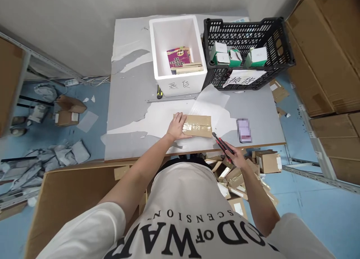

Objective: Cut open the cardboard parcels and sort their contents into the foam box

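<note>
A small flat cardboard box [197, 125], covered in shiny clear tape, lies on the table near its front edge. My left hand [177, 126] grips the left end of the box, fingers over the top. In my right hand [236, 155] is a red and black utility knife [223, 144], its tip pointing up and left, close to the box's lower right corner. Whether the blade touches the cardboard I cannot tell. A phone [244, 130] with a blurred screen rests to the right of the box.
Behind the box stand a white foam box [180, 84] with several books and a black plastic crate [250, 80] with green-white boxes. A yellow-black cutter [159, 91] and a metal ruler [171, 100] lie before them. Cardboard boxes [233, 176] are piled below the table's front edge.
</note>
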`<state>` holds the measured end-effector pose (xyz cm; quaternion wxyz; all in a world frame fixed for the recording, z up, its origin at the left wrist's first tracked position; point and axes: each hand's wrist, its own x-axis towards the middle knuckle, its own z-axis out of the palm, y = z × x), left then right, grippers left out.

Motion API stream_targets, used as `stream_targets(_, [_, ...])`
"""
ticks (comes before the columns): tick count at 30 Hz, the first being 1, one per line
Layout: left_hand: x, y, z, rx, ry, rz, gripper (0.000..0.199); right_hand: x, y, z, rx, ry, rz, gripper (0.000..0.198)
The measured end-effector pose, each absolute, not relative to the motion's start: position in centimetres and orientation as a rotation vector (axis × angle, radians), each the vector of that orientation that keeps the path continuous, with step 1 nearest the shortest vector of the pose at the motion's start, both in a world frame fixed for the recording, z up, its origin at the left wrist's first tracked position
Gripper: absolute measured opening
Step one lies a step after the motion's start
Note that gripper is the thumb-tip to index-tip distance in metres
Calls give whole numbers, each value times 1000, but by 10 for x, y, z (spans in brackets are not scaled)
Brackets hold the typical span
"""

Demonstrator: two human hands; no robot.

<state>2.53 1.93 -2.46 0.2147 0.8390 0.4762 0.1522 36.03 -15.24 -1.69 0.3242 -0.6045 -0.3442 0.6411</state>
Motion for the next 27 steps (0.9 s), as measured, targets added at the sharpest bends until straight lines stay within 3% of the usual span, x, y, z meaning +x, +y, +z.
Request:
stream_targets(5, [24,20,-20,2280,1306,378,122,367,-173,-13,-1599,-659,1394,81])
stream_targets(9, [17,26,-16,2111,1324,426,91,331,-154,-18,-1530,-569,1231,51])
stream_targets(11, [10,33,-15,1992,1411,539,73,306,-137,-21,-1488,-508,1250,48])
stream_targets(18, [-13,49,-12,1198,1451,661,49,262,-106,-15,-1381,-453,1361,48])
stream_targets(27, [-12,40,-12,1003,1388,736,37,262,-90,-9,-1410,-564,1283,42])
